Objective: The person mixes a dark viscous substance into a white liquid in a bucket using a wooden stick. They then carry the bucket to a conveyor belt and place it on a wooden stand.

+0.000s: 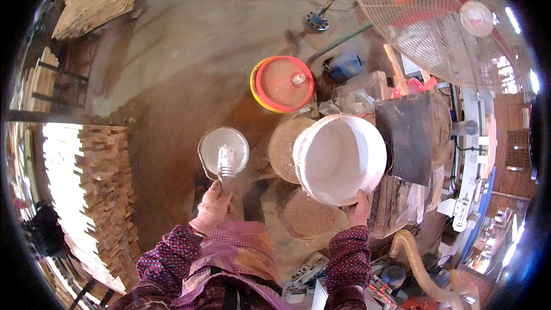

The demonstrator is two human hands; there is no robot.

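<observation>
White tub (370, 163), rim pinched by right hand (358, 211), partly blocking a brown round container (282, 150), left hand (212, 208) curled by small pail (211, 144) and coated tool (227, 159), exact grip unclear, red-rimmed basin (310, 87) beyond, caged fan (436, 26) upper right, stacked wood (92, 195) left, ribbed hose (414, 261) lower right.

The grey-brown floor (189, 51) serves as the supporting surface. At its far side rest a blue round base (317, 22) with a rod and a blue rounded unit (345, 66). A wood stack (100, 189) stands at left; its underside is hidden.
</observation>
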